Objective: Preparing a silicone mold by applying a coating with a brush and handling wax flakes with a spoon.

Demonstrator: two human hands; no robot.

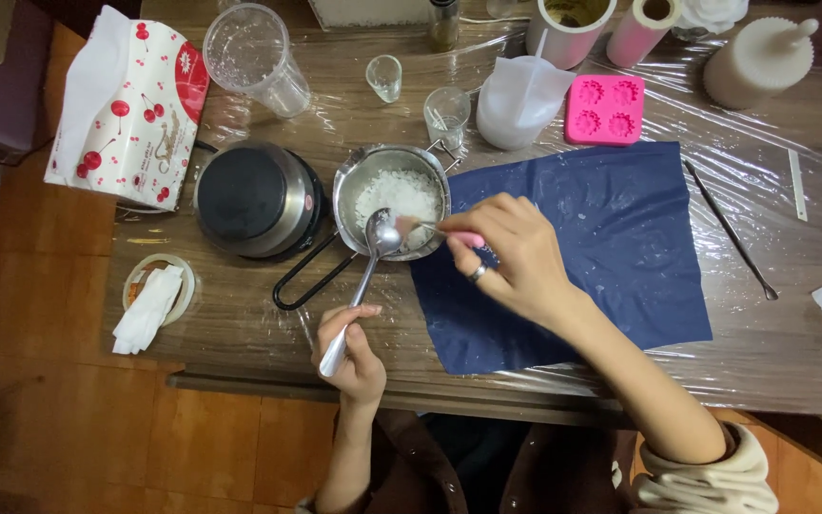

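- Left hand (354,357): closed on the handle of one metal spoon (373,257), its bowl at the rim of the metal pot (391,201).
- Right hand (511,257): pinched on one small pink-handled tool (444,231), tip over the spoon bowl.
- One pot, holding white flakes, beside one round hotplate (254,198).
- One blue mat (582,247), right of the pot.
- Two small glass cups (384,76), behind the pot.
- One pink flower mould (605,109).
- One white tissue package (130,109) with red cherry print, far left.
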